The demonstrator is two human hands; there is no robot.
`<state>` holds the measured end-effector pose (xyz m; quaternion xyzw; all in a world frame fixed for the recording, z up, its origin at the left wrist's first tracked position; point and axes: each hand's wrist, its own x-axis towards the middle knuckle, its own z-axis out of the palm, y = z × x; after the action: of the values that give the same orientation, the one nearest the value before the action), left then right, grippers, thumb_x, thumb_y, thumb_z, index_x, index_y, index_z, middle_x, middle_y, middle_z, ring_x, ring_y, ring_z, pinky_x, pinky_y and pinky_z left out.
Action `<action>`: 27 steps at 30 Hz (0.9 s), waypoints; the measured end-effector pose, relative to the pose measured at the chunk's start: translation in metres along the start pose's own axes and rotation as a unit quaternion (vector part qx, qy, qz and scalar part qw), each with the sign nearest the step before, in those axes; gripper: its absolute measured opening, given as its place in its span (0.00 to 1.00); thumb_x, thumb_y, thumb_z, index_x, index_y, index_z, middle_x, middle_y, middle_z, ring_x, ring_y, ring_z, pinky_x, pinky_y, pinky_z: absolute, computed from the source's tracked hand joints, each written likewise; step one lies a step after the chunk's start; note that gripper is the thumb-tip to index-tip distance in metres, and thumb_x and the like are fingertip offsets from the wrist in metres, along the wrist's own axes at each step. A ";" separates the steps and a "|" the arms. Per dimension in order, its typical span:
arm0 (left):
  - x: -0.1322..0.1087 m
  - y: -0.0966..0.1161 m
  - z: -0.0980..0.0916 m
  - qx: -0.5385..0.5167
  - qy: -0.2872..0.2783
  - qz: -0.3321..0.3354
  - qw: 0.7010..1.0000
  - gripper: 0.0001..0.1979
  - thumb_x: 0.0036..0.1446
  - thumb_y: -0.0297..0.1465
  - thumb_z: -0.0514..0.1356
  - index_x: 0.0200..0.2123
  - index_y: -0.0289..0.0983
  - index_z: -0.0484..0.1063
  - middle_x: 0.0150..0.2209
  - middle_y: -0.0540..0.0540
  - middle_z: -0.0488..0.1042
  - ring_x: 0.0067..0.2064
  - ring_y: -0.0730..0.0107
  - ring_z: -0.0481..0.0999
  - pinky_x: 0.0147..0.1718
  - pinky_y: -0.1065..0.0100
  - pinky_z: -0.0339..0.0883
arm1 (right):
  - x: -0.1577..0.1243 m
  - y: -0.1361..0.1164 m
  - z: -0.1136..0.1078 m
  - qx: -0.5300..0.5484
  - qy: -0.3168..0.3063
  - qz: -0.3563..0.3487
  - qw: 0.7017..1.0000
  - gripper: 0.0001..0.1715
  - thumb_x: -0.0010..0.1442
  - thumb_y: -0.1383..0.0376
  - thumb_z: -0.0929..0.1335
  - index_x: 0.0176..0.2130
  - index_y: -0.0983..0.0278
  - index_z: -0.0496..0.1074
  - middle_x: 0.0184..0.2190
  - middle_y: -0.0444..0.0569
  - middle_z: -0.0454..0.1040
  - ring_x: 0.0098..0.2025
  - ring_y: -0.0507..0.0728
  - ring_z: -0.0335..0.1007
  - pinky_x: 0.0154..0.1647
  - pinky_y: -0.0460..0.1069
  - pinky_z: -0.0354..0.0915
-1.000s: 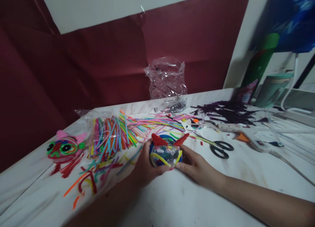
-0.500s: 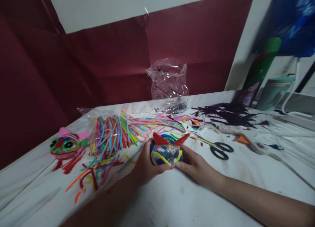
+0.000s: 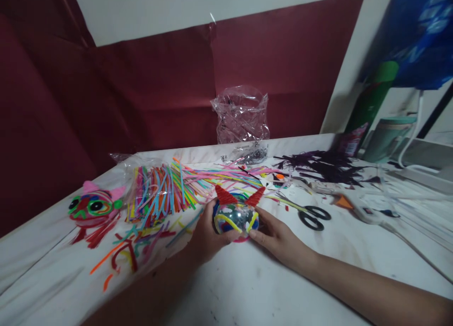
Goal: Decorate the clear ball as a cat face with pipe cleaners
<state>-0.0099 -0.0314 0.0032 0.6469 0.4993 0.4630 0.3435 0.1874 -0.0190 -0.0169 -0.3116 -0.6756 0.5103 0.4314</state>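
Note:
Between my two hands is a clear round ball decorated as an animal head (image 3: 239, 217), with two red pointed ears and yellow pipe-cleaner strips on its front. My left hand (image 3: 208, 234) wraps its left side, thumb across the lower front. Round the right side curl the fingers of my right hand (image 3: 279, 236), its thumb near the lower yellow strip. Blue shows behind the clear front, and a pink-red edge lies along the bottom. Black-handled scissors (image 3: 313, 217) lie on the table to the right of the ball.
A finished-looking pink animal head (image 3: 95, 205) stands at left. Pipe cleaners (image 3: 159, 189) lie bundled behind my left hand, with cut pieces (image 3: 127, 255) in front. At right are a glue gun (image 3: 368, 213) with its cord, and dark purple strands (image 3: 318, 165). A clear plastic bag (image 3: 242, 116) stands at the back.
The ball has tilted in my hands, so its ears stand more upright and more of its clear front shows. Both hands keep hold of it.

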 end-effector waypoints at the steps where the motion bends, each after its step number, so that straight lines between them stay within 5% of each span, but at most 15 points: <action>1: 0.000 -0.001 0.000 0.001 0.002 0.001 1.000 0.39 0.38 0.33 0.68 0.55 0.35 0.59 0.50 0.39 0.70 0.51 0.53 0.71 0.49 0.58 0.66 | 0.000 0.000 0.001 0.007 0.003 0.008 1.000 0.34 0.53 0.49 0.71 0.52 0.63 0.63 0.49 0.55 0.73 0.49 0.63 0.70 0.51 0.58 0.67; 20: -0.008 -0.005 0.005 0.022 0.024 0.003 0.999 0.52 0.27 0.39 0.74 0.57 0.37 0.58 0.53 0.38 0.68 0.53 0.49 0.67 0.53 0.51 0.61 | -0.006 0.007 -0.001 -0.076 0.025 0.023 0.997 0.32 0.54 0.53 0.70 0.54 0.62 0.63 0.52 0.57 0.72 0.54 0.67 0.68 0.50 0.57 0.69; 27: -0.008 -0.004 0.007 -0.036 0.002 0.043 0.998 0.51 0.29 0.37 0.75 0.57 0.37 0.57 0.55 0.36 0.66 0.56 0.49 0.65 0.54 0.52 0.61 | -0.005 0.014 0.002 -0.068 0.070 0.025 0.995 0.35 0.49 0.50 0.72 0.52 0.62 0.64 0.47 0.57 0.76 0.46 0.66 0.73 0.44 0.55 0.73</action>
<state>-0.0050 -0.0383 -0.0052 0.6541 0.4550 0.4959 0.3453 0.1876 -0.0196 -0.0319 -0.3918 -0.6687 0.4511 0.4425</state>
